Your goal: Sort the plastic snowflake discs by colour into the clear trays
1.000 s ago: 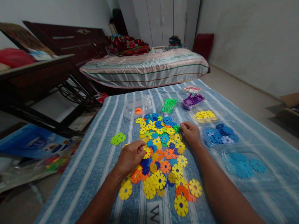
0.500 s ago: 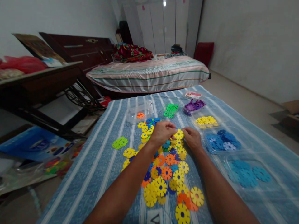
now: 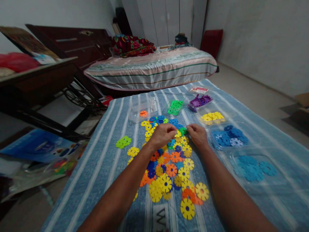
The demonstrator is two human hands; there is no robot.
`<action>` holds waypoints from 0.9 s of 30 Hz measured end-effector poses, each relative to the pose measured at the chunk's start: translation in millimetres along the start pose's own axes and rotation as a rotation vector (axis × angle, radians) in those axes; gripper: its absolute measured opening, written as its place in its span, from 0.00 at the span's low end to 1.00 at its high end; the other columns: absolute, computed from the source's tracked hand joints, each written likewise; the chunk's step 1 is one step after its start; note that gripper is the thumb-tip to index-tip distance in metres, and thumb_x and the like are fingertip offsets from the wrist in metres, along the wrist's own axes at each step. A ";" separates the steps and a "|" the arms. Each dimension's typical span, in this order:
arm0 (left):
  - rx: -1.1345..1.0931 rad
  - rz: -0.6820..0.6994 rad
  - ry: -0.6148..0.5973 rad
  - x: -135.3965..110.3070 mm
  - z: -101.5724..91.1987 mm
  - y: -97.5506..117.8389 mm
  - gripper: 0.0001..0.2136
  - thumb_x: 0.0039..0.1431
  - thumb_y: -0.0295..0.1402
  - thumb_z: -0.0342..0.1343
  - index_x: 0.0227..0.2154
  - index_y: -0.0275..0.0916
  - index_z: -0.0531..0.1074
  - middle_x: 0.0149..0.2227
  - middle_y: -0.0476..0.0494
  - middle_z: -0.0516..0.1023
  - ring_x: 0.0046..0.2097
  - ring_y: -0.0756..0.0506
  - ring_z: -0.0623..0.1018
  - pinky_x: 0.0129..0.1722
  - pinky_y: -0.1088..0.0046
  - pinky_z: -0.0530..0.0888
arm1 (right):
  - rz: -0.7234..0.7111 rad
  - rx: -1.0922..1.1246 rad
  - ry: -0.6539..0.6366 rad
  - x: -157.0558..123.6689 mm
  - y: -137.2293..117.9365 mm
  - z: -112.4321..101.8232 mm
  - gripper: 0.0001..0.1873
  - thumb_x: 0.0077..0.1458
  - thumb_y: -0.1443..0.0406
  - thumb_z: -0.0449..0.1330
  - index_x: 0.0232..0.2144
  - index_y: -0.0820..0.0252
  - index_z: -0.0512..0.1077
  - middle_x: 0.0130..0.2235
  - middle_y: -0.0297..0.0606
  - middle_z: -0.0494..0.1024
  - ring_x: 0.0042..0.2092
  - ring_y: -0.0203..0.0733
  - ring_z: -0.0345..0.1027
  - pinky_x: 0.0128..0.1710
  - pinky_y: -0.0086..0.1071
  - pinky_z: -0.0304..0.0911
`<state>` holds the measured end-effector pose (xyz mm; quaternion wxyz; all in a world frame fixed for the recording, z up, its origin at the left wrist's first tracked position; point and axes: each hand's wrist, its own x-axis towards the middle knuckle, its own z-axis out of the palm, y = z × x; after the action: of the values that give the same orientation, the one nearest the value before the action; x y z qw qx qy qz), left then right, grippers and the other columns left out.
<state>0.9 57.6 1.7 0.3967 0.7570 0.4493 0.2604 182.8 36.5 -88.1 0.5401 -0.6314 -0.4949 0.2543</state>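
Note:
Notched plastic snowflake discs lie in a loose, many-coloured heap, with yellow discs (image 3: 165, 183) and orange discs (image 3: 171, 169) among them. Over its far part is my left hand (image 3: 162, 135), thumb and fingers pinched together; whatever they hold is hidden. A yellow disc (image 3: 178, 133) shows just by those fingertips. My right hand (image 3: 198, 134) is curled closed to the right of the heap, its fingertips on the edge of a green disc (image 3: 183, 130). Several lime-green discs (image 3: 123, 141) lie apart, left of the heap.
Clear plastic boxes hold sorted discs: orange (image 3: 144, 113), green (image 3: 175, 107), purple (image 3: 200, 100), yellow (image 3: 213, 118), dark blue (image 3: 229, 136) and light blue (image 3: 251, 168). They line the far and right sides of the striped cloth (image 3: 96, 180). A bed (image 3: 152, 72) stands beyond.
The yellow disc that was between both hands is no longer held up there. A green disc now shows at my right fingertips. My hands are slightly farther apart, and the view has tilted down.

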 end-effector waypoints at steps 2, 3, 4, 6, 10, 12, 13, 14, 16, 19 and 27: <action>0.072 -0.030 -0.008 -23.8 -11.3 -8.5 0.06 0.51 0.32 0.54 0.24 0.37 0.73 0.21 0.51 0.73 0.26 0.50 0.74 0.28 0.77 0.68 | 0.008 -0.006 0.010 -0.7 -1.3 -0.5 0.17 0.51 0.53 0.55 0.24 0.59 0.74 0.21 0.32 0.71 0.28 0.39 0.63 0.30 0.31 0.55; 0.105 -0.045 -0.004 -35.2 -15.3 -11.3 0.06 0.52 0.33 0.54 0.24 0.38 0.74 0.22 0.52 0.73 0.26 0.50 0.73 0.27 0.77 0.67 | 0.011 -0.008 0.013 -0.9 -1.6 -0.8 0.18 0.51 0.53 0.55 0.24 0.59 0.74 0.21 0.33 0.71 0.28 0.39 0.63 0.30 0.31 0.55; 0.138 -0.058 -0.002 -46.2 -18.3 -13.3 0.07 0.52 0.33 0.54 0.25 0.38 0.74 0.22 0.52 0.72 0.25 0.50 0.72 0.27 0.77 0.67 | 0.013 -0.010 0.017 -1.1 -1.8 -1.2 0.18 0.51 0.53 0.55 0.24 0.59 0.75 0.21 0.33 0.72 0.28 0.39 0.63 0.29 0.31 0.55; 0.190 -0.077 -0.013 -66.4 -22.2 -15.7 0.08 0.53 0.33 0.53 0.25 0.38 0.74 0.22 0.52 0.72 0.25 0.50 0.71 0.27 0.76 0.66 | 0.008 -0.018 0.016 -1.3 -1.6 -2.0 0.18 0.51 0.53 0.55 0.24 0.59 0.75 0.22 0.33 0.73 0.28 0.39 0.64 0.30 0.31 0.56; 0.265 -0.109 0.026 -96.1 -27.8 -21.5 0.07 0.53 0.32 0.52 0.25 0.39 0.74 0.25 0.50 0.74 0.28 0.50 0.73 0.29 0.76 0.66 | -0.009 -0.045 0.014 -1.1 0.1 -3.2 0.18 0.51 0.53 0.55 0.25 0.60 0.76 0.23 0.34 0.74 0.29 0.40 0.65 0.30 0.31 0.57; 0.299 -0.138 0.100 -104.7 -31.4 -26.3 0.07 0.53 0.32 0.52 0.25 0.39 0.74 0.25 0.50 0.73 0.28 0.49 0.73 0.30 0.75 0.65 | -0.012 -0.046 0.015 -0.7 1.1 -3.5 0.19 0.51 0.52 0.55 0.25 0.60 0.76 0.23 0.35 0.74 0.29 0.40 0.65 0.31 0.32 0.57; 0.321 -0.152 0.136 -107.5 -33.3 -28.6 0.07 0.53 0.32 0.52 0.25 0.39 0.73 0.25 0.50 0.73 0.29 0.49 0.73 0.30 0.75 0.65 | -0.013 -0.045 0.014 -0.5 1.5 -3.6 0.18 0.51 0.52 0.55 0.25 0.60 0.76 0.23 0.35 0.74 0.29 0.40 0.65 0.31 0.32 0.57; 0.348 -0.165 0.166 -109.5 -35.1 -30.4 0.07 0.53 0.32 0.52 0.25 0.39 0.73 0.25 0.50 0.72 0.29 0.49 0.72 0.30 0.75 0.65 | -0.014 -0.045 0.013 -0.4 1.9 -3.6 0.18 0.50 0.52 0.55 0.25 0.60 0.76 0.24 0.35 0.75 0.29 0.40 0.65 0.31 0.32 0.57; 0.416 -0.190 0.189 -111.3 -37.9 -31.8 0.05 0.52 0.32 0.54 0.27 0.39 0.75 0.27 0.50 0.72 0.30 0.49 0.73 0.31 0.74 0.66 | -0.010 -0.047 0.011 -0.1 2.5 -3.5 0.18 0.50 0.52 0.55 0.24 0.59 0.76 0.24 0.35 0.74 0.29 0.40 0.65 0.32 0.32 0.57; 0.525 -0.239 0.128 -110.8 -38.4 -28.7 0.08 0.51 0.34 0.58 0.34 0.40 0.77 0.32 0.49 0.73 0.34 0.47 0.74 0.34 0.74 0.67 | 0.009 -0.034 0.010 -0.6 2.9 -2.9 0.19 0.50 0.51 0.56 0.23 0.59 0.75 0.23 0.34 0.73 0.28 0.40 0.64 0.31 0.33 0.56; 0.727 -0.277 -0.028 -108.3 -29.1 -36.2 0.11 0.52 0.36 0.62 0.40 0.42 0.75 0.41 0.46 0.74 0.44 0.44 0.76 0.42 0.71 0.68 | 0.013 -0.010 0.006 -3.1 2.2 -2.2 0.19 0.50 0.50 0.56 0.24 0.59 0.75 0.24 0.35 0.74 0.29 0.41 0.65 0.31 0.33 0.57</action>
<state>-88.0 -17.6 -16.7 0.1398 0.7840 0.6046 0.0178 184.3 32.9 -90.2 0.5366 -0.6383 -0.4904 0.2533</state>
